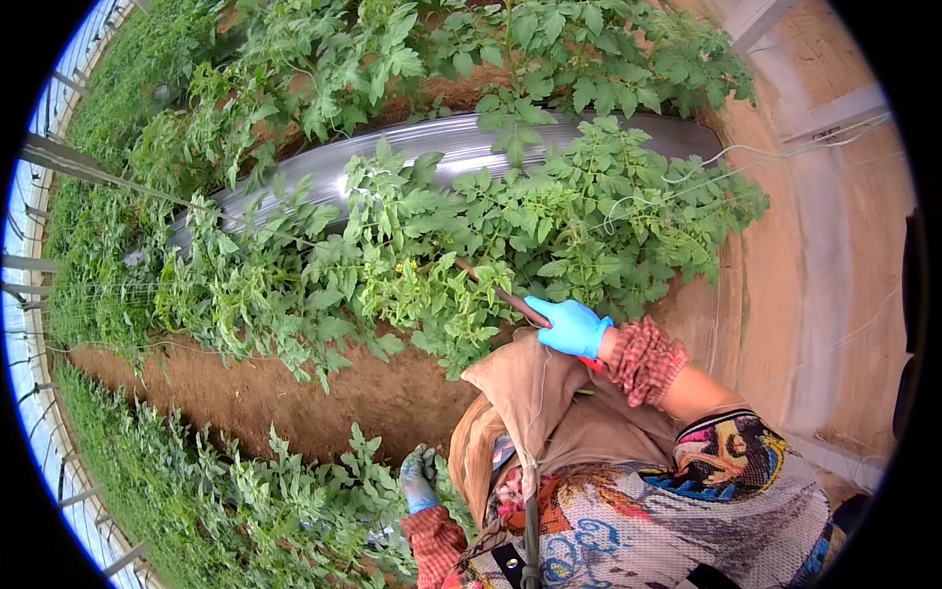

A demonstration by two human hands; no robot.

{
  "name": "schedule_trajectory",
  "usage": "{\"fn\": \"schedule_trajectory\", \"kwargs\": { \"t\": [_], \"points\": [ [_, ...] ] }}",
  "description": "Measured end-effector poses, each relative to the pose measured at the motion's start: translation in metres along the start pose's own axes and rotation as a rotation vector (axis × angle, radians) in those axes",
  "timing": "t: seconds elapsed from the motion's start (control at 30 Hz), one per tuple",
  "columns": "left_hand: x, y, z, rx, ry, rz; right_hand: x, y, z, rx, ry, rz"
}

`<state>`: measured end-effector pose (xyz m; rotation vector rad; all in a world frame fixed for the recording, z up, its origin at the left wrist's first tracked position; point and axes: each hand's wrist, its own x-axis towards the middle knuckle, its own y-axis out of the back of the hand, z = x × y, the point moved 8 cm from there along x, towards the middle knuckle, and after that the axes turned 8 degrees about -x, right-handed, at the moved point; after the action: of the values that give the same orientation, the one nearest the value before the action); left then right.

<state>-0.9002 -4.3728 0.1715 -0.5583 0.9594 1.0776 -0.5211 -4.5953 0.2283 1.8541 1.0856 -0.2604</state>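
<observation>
My right hand (571, 327), in a clean blue glove, is closed around a thin dark brown rod (517, 302). The rod's far end reaches up and left into the leaves of a tomato plant (422, 285) with small yellow flowers, where its tip is hidden. A bit of red (592, 364) shows beneath my right wrist; I cannot tell whether it belongs to the rod. Lower down, my left hand (419, 478), in a soiled blue glove, hangs beside the nearer row of plants (294, 491). Its fingers look loosely stretched, with nothing visible in them.
A brown cloth apron or bag (549, 393) hangs at my front. Bare soil (265, 393) runs between the plant rows. Shiny plastic mulch (432, 147) covers a bed beyond. Thin strings (677, 187) stretch to the right, over a dirt path (824, 255).
</observation>
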Motion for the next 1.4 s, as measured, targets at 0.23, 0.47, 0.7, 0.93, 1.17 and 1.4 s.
{"fn": "schedule_trajectory", "kwargs": {
  "t": [0.23,0.47,0.7,0.93,1.17,1.4],
  "points": [
    [0.036,-0.017,0.059,0.144,-0.012,-0.069,-0.069,0.031,-0.014,-0.158,0.148,0.036],
    [0.052,-0.059,0.089,0.204,-0.064,-0.124,-0.049,0.042,-0.005,-0.134,0.185,0.002],
    [0.054,-0.083,0.085,0.157,0.0,-0.016,-0.03,0.063,0.008,-0.153,0.123,-0.076],
    [0.04,-0.109,0.082,0.102,0.018,-0.017,-0.015,0.078,0.01,-0.141,0.203,-0.051],
    [0.033,-0.114,0.075,0.071,0.037,-0.001,-0.006,0.089,0.01,-0.186,0.194,-0.057],
    [0.037,-0.107,0.058,0.064,0.001,0.029,-0.012,0.103,0.013,-0.244,0.2,-0.106]
  ]
}}
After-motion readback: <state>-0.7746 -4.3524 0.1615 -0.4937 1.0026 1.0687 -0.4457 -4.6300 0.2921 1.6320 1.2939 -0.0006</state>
